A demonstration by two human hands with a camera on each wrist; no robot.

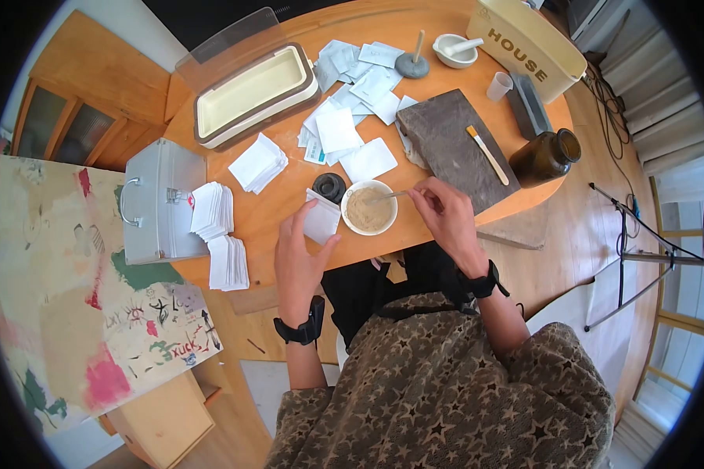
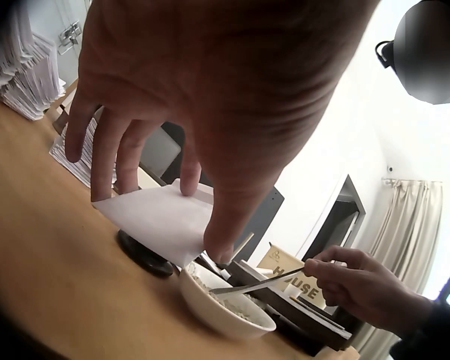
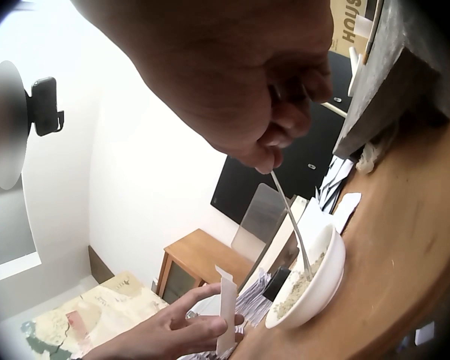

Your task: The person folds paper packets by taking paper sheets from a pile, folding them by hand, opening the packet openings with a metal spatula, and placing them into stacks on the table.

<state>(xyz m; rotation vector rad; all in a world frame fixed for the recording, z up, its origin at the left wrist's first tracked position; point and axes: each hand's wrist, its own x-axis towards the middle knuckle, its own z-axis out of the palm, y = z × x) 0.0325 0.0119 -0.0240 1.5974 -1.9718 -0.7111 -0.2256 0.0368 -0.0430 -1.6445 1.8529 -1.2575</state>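
My left hand [image 1: 299, 242] holds a small white paper packet [image 1: 321, 222] by its edges, between thumb and fingertips. In the left wrist view the packet [image 2: 161, 221] spreads between them, close beside the bowl. The white bowl [image 1: 393, 220] stands on the table near its front edge and contains a beige, crumbly powder [image 1: 368, 209]. My right hand [image 1: 446, 215] pinches the thin metal handle of a spoon [image 1: 393, 195] between thumb and fingers. Its lower end rests in the powder and is partly buried. Just behind the packet is a round black dish [image 1: 330, 187].
White packets stand in stacks [image 1: 212, 211] at left by a metal case [image 1: 156, 203]; more lie scattered [image 1: 368, 82] behind. A lidded cream box [image 1: 250, 98] is at back left. On the right are a dark board [image 1: 446, 133] with a brush [image 1: 487, 155], and a brown jar [image 1: 541, 160].
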